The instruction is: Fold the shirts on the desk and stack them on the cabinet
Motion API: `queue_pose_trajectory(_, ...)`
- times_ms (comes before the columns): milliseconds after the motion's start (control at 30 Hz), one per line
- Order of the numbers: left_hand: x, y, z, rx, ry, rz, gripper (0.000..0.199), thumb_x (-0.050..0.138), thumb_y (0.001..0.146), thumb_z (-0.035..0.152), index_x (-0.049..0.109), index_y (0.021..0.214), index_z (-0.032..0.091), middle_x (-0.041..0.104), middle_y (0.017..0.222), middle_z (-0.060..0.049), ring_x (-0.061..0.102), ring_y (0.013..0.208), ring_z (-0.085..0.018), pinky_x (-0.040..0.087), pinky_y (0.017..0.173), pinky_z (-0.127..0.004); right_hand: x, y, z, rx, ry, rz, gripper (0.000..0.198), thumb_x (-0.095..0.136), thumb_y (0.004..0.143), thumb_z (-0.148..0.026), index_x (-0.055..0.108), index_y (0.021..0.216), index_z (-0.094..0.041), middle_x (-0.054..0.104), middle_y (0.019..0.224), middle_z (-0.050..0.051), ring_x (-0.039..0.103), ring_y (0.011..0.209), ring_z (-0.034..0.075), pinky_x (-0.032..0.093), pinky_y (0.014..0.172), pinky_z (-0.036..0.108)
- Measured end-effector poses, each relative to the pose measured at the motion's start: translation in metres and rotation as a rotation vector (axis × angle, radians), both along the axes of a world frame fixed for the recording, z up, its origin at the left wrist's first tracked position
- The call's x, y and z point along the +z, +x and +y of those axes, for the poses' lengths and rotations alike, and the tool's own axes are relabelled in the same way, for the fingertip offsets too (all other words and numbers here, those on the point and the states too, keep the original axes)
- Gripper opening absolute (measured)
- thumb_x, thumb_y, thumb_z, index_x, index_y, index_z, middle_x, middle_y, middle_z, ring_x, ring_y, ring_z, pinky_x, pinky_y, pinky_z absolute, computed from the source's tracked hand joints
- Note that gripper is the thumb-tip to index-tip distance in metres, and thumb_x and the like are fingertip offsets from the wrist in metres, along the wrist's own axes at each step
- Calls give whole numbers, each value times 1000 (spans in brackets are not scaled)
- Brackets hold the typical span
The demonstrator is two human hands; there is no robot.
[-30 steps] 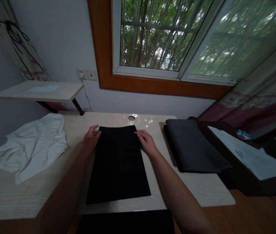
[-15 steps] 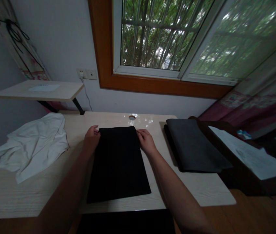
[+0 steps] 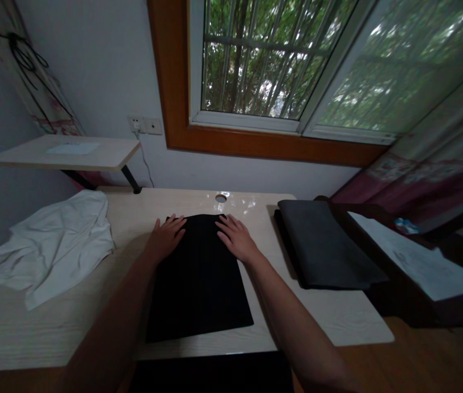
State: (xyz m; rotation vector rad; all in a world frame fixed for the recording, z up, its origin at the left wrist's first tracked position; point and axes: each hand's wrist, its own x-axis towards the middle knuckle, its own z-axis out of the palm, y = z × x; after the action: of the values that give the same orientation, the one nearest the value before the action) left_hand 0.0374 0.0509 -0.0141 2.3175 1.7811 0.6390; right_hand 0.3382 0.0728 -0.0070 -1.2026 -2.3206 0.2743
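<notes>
A folded black cloth [image 3: 201, 278] lies flat on the pale wooden desk [image 3: 330, 322] in front of me, its wider end toward me. My left hand [image 3: 166, 237] rests on its far left corner, fingers stretched out over the fabric. On the far right corner lies my right hand [image 3: 235, 236], palm down with the fingers spread. Both hands are open and touch the cloth without gripping it. The far edge of the cloth bows up slightly between them.
A crumpled white cloth [image 3: 57, 240] lies at the left, near a small raised shelf [image 3: 104, 155] holding a paper. Dark grey folded fabric [image 3: 325, 245] is stacked at the right edge. Beyond it is a white sheet [image 3: 415, 259]. A round cable hole [image 3: 220, 198] opens near the wall.
Both hands have moved inward from the far corners' edges onto the top of the black cloth. Their fingers, pinched at the edges before, are now spread flat.
</notes>
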Motion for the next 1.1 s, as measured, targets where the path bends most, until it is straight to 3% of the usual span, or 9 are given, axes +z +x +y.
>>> queue_pose_trajectory(233,-4,0,-1,60,13,41,48,41,99,41,52,145,29,44,158,-10,32,151,-29,11,123,-63,-11,-5,4,-121,-1,-17,47,47,102,-49,52,146,-32,49,155,4,35,149,31,24,122,60)
queue_pose_trajectory(433,-7,-4,-4,165,52,27,48,41,99,40,53,144,26,44,158,-12,32,150,-35,13,120,-68,-17,-2,9,-207,16,36,44,51,100,-36,55,143,-26,53,151,8,37,147,32,25,120,60)
queue_pose_trajectory(667,-8,-24,-5,357,152,12,49,53,94,35,52,143,27,31,165,-12,31,149,-40,27,116,-65,-11,6,12,-257,38,187,35,54,95,-29,67,127,-22,67,126,11,54,124,30,42,110,49)
queue_pose_trajectory(733,-6,-33,-3,380,227,-22,48,60,90,32,57,137,26,36,161,-15,36,146,-39,31,115,-62,-8,8,10,-282,48,261,32,56,94,-31,69,122,-22,68,117,11,57,114,29,46,104,46)
queue_pose_trajectory(833,-1,-41,0,307,293,-85,30,62,87,27,68,116,25,60,133,-14,52,130,-32,35,113,-55,-1,11,4,-216,43,321,23,55,96,-33,73,107,-24,70,105,8,59,106,27,47,99,43)
queue_pose_trajectory(933,4,-38,2,162,230,-103,20,54,92,31,73,98,26,72,101,-8,63,103,-26,40,108,-49,4,10,-1,-29,0,305,22,54,98,-32,75,99,-26,73,98,5,61,104,24,47,98,41)
queue_pose_trajectory(1100,8,-28,-2,19,105,-59,36,46,98,44,76,101,24,78,100,-5,63,93,-24,44,97,-42,5,8,-1,5,-20,252,23,56,97,-29,78,102,-26,77,100,4,60,113,25,47,99,42)
